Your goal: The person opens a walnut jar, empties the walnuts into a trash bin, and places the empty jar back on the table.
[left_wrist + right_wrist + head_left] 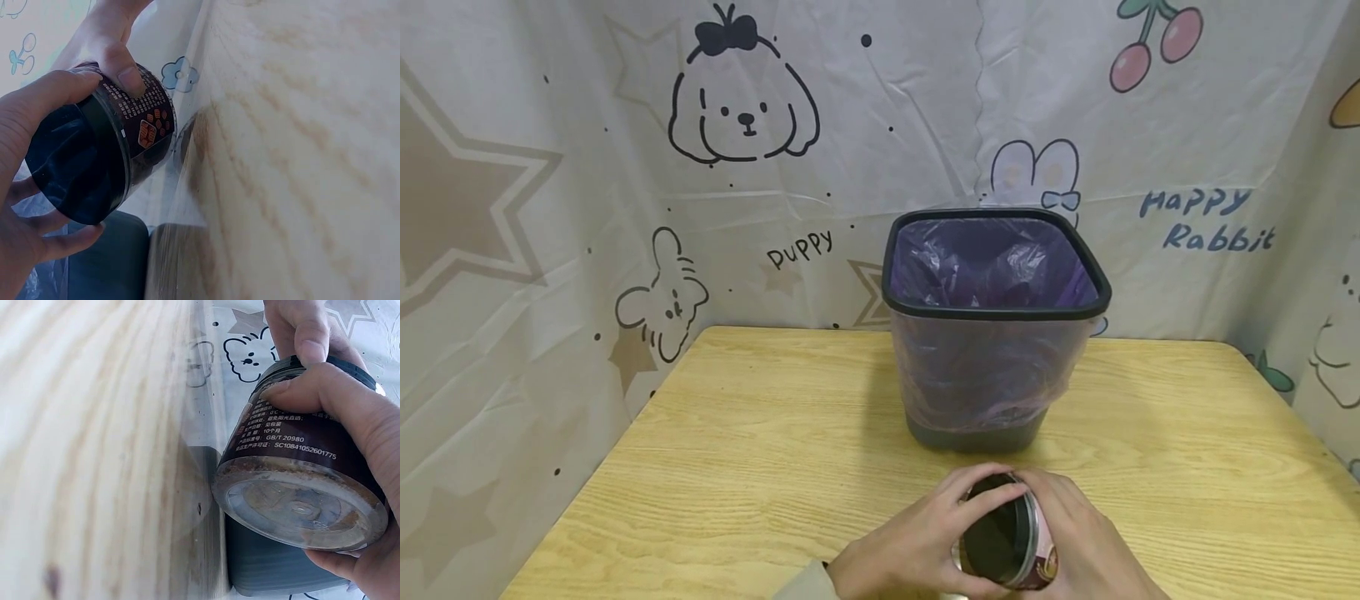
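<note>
Near the table's front edge both hands hold a clear plastic food jar (1043, 557) with a dark lid and a dark printed label. My left hand (917, 533) spreads its fingers and thumb around the lid (75, 165), on the jar's left side. The right hand (1086, 533) grips the jar's body, its thumb across the label in the right wrist view. The jar (294, 450) is tilted on its side, lid toward the left hand, and brown crumbs show inside near its see-through base.
Behind the hands stands a grey waste bin (973, 437) with a black rim, lined with a purple plastic bag (985, 367). It rests on a light wood table (760, 450). A cloth printed with cartoon animals (820, 192) hangs behind and at both sides.
</note>
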The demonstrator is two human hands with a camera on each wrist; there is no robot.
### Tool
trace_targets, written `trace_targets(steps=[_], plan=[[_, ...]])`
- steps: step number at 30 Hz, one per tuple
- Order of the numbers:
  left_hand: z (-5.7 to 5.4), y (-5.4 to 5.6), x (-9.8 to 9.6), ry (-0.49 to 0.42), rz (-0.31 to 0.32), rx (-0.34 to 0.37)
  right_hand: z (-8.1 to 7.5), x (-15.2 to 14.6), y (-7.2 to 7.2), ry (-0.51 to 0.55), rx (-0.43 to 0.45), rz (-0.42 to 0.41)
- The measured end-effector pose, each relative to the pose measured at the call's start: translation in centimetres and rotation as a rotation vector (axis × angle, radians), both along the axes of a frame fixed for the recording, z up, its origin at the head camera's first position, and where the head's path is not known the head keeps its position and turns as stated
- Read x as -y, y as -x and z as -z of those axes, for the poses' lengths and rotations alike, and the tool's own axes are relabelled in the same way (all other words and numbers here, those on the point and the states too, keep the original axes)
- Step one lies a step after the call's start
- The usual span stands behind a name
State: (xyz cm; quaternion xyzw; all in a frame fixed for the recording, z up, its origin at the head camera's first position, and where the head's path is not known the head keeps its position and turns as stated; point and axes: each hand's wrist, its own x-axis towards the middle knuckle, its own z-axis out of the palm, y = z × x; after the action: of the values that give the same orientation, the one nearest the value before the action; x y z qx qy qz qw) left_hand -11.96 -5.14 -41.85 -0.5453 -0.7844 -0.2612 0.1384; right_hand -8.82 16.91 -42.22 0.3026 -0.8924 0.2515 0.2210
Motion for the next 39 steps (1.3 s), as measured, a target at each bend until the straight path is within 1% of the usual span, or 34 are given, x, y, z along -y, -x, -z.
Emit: trace_targets(steps=[8,12,17,21,26,28,30,33,35,39], plan=[[-0.06,0.01,-0.07,-0.020,-0.009,0.025,-0.10,0.00,-0.03,0.000,-0.001,0.005],[-0.07,-0.08,-0.03,-0.017,-0.009,0.015,-0.11,0.05,-0.03,-0.002,-0.004,0.001],[-0.06,-0.14,-0.02,-0.004,0.010,0.005,-0.03,-0.01,-0.07,-0.010,0.008,0.004],[-0.08,-0.07,-0.02,-0.014,0.024,0.019,0.04,-0.09,0.08,-0.018,-0.001,-0.005],[0.07,-0.02,-0.05,-0.030,0.020,0.017,0.05,-0.08,0.16,-0.016,-0.010,-0.006],[0.11,-0.03,-0.05,-0.027,0.012,0.000,0.06,-0.04,0.13,-0.010,-0.007,-0.002],[0.10,-0.06,-0.05,-0.022,0.014,0.003,0.10,0.01,0.07,-0.006,-0.005,-0.003],[-0.03,-0.07,-0.13,-0.008,0.026,0.008,0.15,0.06,0.00,-0.005,-0.005,-0.002],[-0.13,-0.06,-0.24,-0.007,0.042,0.029,0.19,0.06,-0.02,-0.006,-0.007,-0.001],[-0.21,-0.06,-0.37,-0.008,0.040,0.011,0.17,0.03,0.04,-0.007,-0.012,0.003]])
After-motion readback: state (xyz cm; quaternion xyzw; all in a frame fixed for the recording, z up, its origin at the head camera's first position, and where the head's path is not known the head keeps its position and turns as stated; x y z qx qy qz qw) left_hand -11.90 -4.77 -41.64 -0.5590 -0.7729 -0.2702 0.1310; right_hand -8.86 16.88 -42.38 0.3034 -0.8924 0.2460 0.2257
